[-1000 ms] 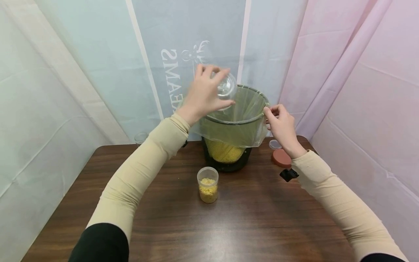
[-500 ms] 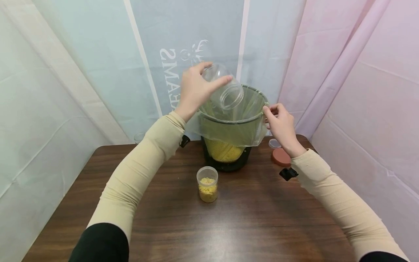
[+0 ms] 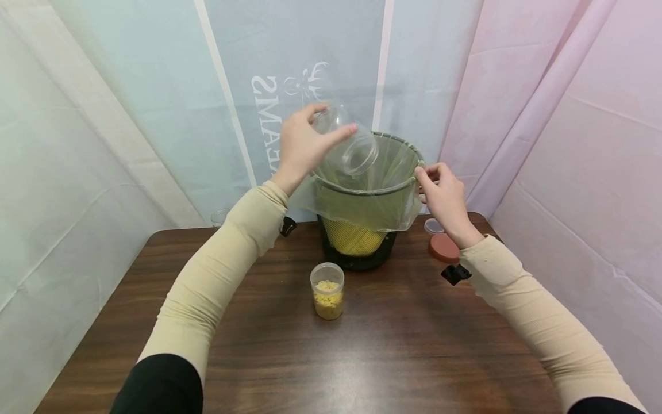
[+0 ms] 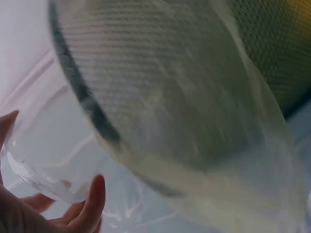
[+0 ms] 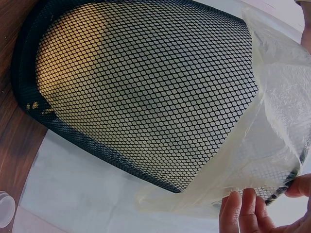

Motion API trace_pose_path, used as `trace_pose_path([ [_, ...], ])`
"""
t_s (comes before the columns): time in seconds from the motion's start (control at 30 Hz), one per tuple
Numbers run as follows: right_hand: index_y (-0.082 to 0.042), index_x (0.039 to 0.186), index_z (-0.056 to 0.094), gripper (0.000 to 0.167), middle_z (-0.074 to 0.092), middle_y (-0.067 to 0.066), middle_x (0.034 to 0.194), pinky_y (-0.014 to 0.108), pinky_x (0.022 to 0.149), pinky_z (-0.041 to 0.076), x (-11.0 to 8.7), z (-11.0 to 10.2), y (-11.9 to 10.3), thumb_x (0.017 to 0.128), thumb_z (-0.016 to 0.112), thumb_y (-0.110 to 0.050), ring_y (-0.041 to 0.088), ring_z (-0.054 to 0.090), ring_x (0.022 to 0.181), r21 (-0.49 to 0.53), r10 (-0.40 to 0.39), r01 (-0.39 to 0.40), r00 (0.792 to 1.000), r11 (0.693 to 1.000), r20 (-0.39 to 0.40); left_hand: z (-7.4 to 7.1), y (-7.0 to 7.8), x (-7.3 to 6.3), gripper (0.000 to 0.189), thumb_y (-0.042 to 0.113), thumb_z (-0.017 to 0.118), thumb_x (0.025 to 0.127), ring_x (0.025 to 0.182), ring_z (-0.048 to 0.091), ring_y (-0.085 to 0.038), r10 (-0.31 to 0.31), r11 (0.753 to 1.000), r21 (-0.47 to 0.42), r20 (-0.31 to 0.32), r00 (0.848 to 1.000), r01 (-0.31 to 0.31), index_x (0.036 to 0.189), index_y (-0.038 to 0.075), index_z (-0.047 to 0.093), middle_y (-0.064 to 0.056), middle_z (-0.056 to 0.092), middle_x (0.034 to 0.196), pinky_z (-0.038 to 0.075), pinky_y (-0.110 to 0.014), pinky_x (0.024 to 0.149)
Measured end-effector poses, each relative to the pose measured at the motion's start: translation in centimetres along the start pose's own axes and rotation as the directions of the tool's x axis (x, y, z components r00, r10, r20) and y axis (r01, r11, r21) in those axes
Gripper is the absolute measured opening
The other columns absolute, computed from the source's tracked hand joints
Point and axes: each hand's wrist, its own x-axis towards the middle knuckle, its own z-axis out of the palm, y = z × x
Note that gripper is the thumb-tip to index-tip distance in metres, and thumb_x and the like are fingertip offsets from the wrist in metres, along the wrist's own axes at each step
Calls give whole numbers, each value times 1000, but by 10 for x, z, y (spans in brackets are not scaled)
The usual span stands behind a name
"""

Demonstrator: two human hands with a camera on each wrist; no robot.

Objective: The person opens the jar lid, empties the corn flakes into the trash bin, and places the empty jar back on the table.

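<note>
Left hand (image 3: 302,144) has its grip round a clear jar (image 3: 343,141), thumb on one side and fingers on the other. Its mouth tips down over the open bin (image 3: 362,264), near the middle of the table's (image 3: 414,345) far edge. I see nothing falling out. Right hand (image 3: 442,192) pinches the bag (image 3: 362,213) at the bin's rim, on the side near the table's far right corner. It looks like the step is to tip the jar out into the bag, or to drop it in; I can't tell which. To go on, the right hand should keep the bag wide, and the left should let go only if the jar is trash. In front of the bin, a cup (image 3: 328,276) of yellow bits (image 3: 328,299) stands upright, and looks like it could be next.
</note>
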Motion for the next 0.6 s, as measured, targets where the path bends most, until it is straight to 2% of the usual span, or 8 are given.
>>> trace_pose_path([
  [0.03,-5,114,53,52,60,12,101,15,60,50,0,0,0,95,41,-52,23,64,88,2,0,0,1000,1000,1,-1,0,0,75,61,76,66,120,52,-16,-12,1000,-20,3,1000,12,128,21,59,5,59,131,38,-29,102],
  [0.1,-5,114,53,52,60,12,101,14,60,49,0,0,-1,95,41,-52,24,64,89,6,1,-1,1000,1000,4,-1,1,-2,76,59,77,66,120,51,-19,7,1000,15,7,1000,-7,129,20,58,2,59,131,37,-31,101],
  [0.17,-6,114,53,52,60,12,101,14,60,49,0,-1,-1,95,41,-52,23,64,88,7,2,-2,1000,1000,6,-1,2,-4,78,58,78,66,118,51,-18,65,990,127,-7,998,-63,130,18,57,2,60,129,33,-30,100],
  [0.23,-6,113,53,51,60,11,100,15,60,50,0,-1,-2,95,41,-52,21,64,87,4,6,-6,1000,1000,3,0,2,-7,81,59,77,66,115,50,-19,133,960,251,-25,991,-122,132,17,56,1,61,127,30,-32,97],
  [0.27,-6,112,54,51,60,11,100,15,60,50,0,-2,-2,95,41,-52,21,64,86,4,8,-8,1000,1000,2,0,2,-8,81,59,77,66,114,49,-19,138,957,263,-30,990,-126,132,17,56,1,61,127,31,-33,94],
  [0.47,-6,112,54,51,59,11,101,14,59,50,0,-1,-1,95,41,-52,24,64,88,9,16,-16,1000,1000,-4,-2,-1,-8,82,65,74,65,111,53,-16,18,997,81,-41,999,-15,131,19,56,0,60,127,38,-30,95],
  [0.53,-6,113,53,52,59,10,101,14,60,50,0,-1,0,95,41,-53,25,64,89,12,16,-16,1000,1000,4,-2,-3,-9,82,63,75,66,112,52,-17,28,995,93,-51,998,-24,131,18,55,-2,60,127,37,-31,96],
  [0.6,-6,114,53,52,59,10,102,14,60,50,0,-1,0,94,42,-53,24,64,89,13,18,-18,1000,1000,15,-2,-5,-11,82,61,76,66,110,50,-20,78,984,165,-65,995,-66,131,16,55,-2,60,126,36,-32,94],
])
